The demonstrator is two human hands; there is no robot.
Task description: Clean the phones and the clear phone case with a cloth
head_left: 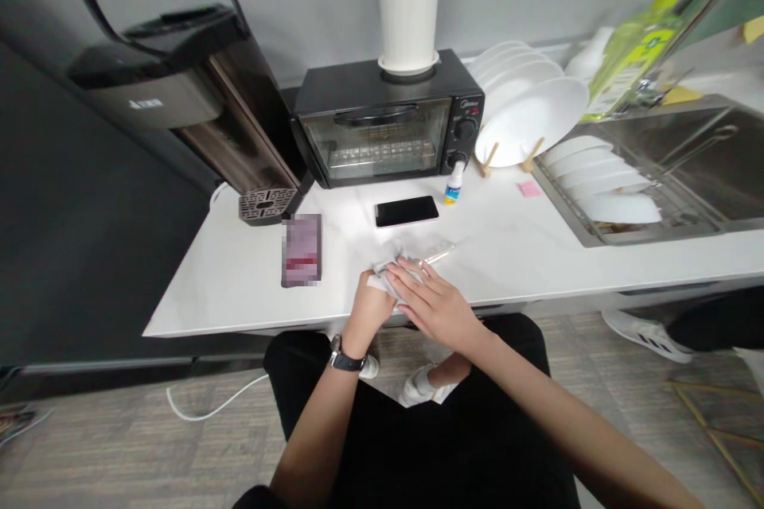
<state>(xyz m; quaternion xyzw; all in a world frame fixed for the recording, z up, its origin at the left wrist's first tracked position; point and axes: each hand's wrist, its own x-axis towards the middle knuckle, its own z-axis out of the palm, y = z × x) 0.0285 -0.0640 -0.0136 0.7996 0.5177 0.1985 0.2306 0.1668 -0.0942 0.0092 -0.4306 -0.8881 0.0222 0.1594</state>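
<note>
My left hand (373, 298), with a dark-strapped watch (346, 358) at its wrist, is closed around a thin white cloth or tissue (382, 281) just above the counter's front edge. Over that cloth lies my right hand (438, 308), its fingers long and close together, pressing it against the left. A thin, clear, shiny piece (440, 254) sticks out beyond the right fingertips; its kind is blurred. My left fingertips are hidden. Beyond my hands a dark phone (407, 211) lies flat, with a small white-capped bottle (453, 184) upright beside it.
A pixelated purple packet (302, 250) lies left on the white counter (227, 286). Behind stand a water dispenser (196, 95), a toaster oven (382, 127) bearing a white pot (409, 12), and racked plates (525, 119). The sink (704, 143) is right. Another person's shoe (648, 334) shows below.
</note>
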